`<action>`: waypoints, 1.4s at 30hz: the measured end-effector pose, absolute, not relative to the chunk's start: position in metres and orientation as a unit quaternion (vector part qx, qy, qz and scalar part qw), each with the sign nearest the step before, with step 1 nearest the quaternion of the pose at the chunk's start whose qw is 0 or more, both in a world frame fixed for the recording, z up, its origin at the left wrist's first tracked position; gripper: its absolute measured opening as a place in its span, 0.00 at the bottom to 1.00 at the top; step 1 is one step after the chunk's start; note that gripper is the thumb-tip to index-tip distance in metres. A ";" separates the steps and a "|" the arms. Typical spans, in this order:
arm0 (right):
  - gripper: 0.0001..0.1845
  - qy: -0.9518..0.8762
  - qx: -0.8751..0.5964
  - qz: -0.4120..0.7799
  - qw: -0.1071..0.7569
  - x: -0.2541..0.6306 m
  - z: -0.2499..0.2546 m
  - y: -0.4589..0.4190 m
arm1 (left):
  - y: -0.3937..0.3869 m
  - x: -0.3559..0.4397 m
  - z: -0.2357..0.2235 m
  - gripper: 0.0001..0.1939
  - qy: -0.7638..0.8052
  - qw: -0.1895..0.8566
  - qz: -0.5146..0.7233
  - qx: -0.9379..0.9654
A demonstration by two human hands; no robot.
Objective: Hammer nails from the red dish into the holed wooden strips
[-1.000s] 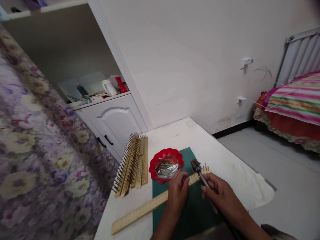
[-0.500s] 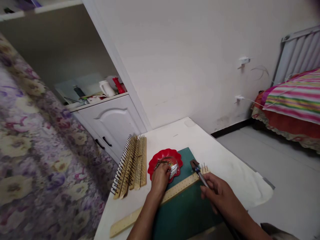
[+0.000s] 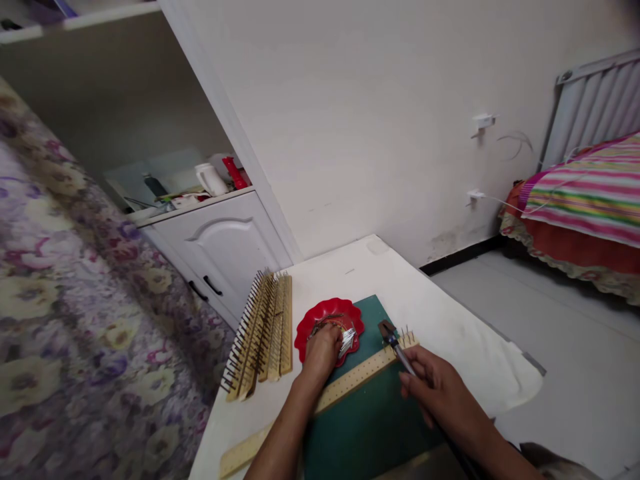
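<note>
My left hand [image 3: 324, 348] reaches into a red scalloped dish [image 3: 313, 313] that holds loose silvery and dark metal pins [image 3: 349, 340]. Its fingers are bent down among them, and what they pinch is hidden. In my right hand [image 3: 440, 387] is a slim metal-shafted tool [image 3: 403, 357] with a brownish, block-like head; its exact kind is unclear. That head hangs over the right end of a long wooden strip [image 3: 357, 379] drilled with rows of small holes. Several thin pins [image 3: 407, 333] stand upright at that end. The strip lies across a green mat [image 3: 365, 430].
Wooden strips full of upright pins [image 3: 263, 327] lie side by side at the table's left. The white table [image 3: 330, 277] meets the wall. A floral curtain [image 3: 90, 300] and a cabinet [image 3: 233, 247] are on the left, a bed [image 3: 580, 207] on the right.
My left hand has shifted slightly within the red dish, its fingers still down among the pins. The right hand and its tool stay nearly in place. The view has tilted slightly.
</note>
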State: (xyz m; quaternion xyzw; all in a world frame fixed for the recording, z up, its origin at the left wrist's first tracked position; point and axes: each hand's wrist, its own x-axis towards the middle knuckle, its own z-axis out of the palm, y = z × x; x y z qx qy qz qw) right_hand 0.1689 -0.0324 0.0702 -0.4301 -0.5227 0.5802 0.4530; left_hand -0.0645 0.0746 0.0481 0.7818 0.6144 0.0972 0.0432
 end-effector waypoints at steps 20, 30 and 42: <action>0.08 -0.522 -0.429 0.578 0.457 0.170 0.069 -0.032 | 0.074 -0.069 0.041 0.08 0.600 0.055 0.149 0.784; 0.07 -0.507 -0.423 0.582 0.476 0.169 0.067 -0.032 | 0.050 -0.060 0.055 0.09 0.554 0.167 0.444 0.684; 0.11 -0.462 -0.405 0.589 0.524 0.161 0.067 -0.030 | -0.003 0.010 0.062 0.10 0.418 0.599 0.552 0.402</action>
